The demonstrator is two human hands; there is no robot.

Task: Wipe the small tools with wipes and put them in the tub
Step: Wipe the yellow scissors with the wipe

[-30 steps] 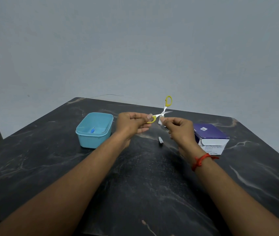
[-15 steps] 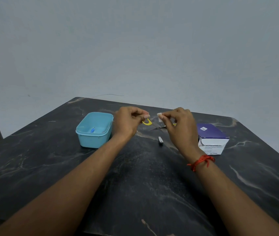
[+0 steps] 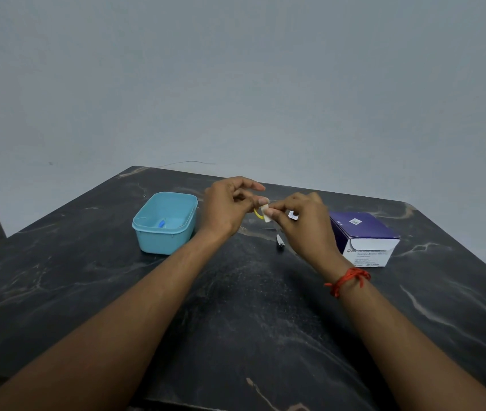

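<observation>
My left hand point(image 3: 226, 206) pinches the small yellow-handled scissors point(image 3: 257, 213); only a yellow loop shows between the hands, and the blades are hidden. My right hand point(image 3: 301, 223) holds a small white wipe point(image 3: 266, 214) pressed against the scissors. Both hands hover above the table's middle. A light blue tub point(image 3: 163, 222) stands to the left of my left hand, with a small blue tool point(image 3: 161, 223) inside. A silver nail clipper point(image 3: 279, 240) lies on the table under my right hand.
A purple and white box of alcohol swabs point(image 3: 364, 238) sits right of my right hand. The dark marble table point(image 3: 250, 321) ends at a grey wall behind. A thin wire lies at the far table edge.
The scissors came down from pointing up and now lie hidden between my hands. My right hand moved the wipe leftward against the yellow handle.
</observation>
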